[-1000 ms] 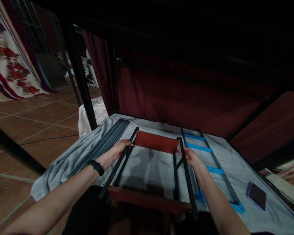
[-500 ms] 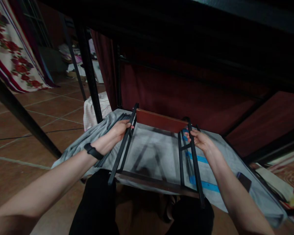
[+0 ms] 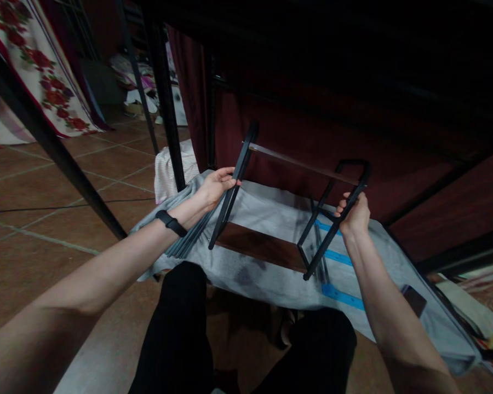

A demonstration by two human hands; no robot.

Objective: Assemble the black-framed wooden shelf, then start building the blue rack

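Observation:
Between my hands is a small two-tier shelf rack (image 3: 263, 246) with black metal side frames and brown wooden boards. It is tilted over the cloth-covered surface; its upper board shows almost edge-on and its lower board shows its flat face. My left hand (image 3: 218, 189) is closed around the left side frame. On the opposite side my right hand (image 3: 355, 214) grips the right frame, fingers wrapped round the bar. Thin grey rods (image 3: 189, 241) lie in a bundle below my left hand. Blue strips (image 3: 343, 296) lie on the cloth near my right forearm.
The grey cloth (image 3: 279, 287) covers the low surface before my knees. A dark phone (image 3: 414, 300) lies at its right. Black metal posts (image 3: 170, 109) stand at the left, and a dark red curtain (image 3: 271, 120) hangs behind. A cable (image 3: 74, 207) crosses the tiled floor.
The rack has been raised and tipped, its near edge lifted from by my knees and moved away from me. Its upper board turned from face-on to nearly edge-on. Both hands kept hold.

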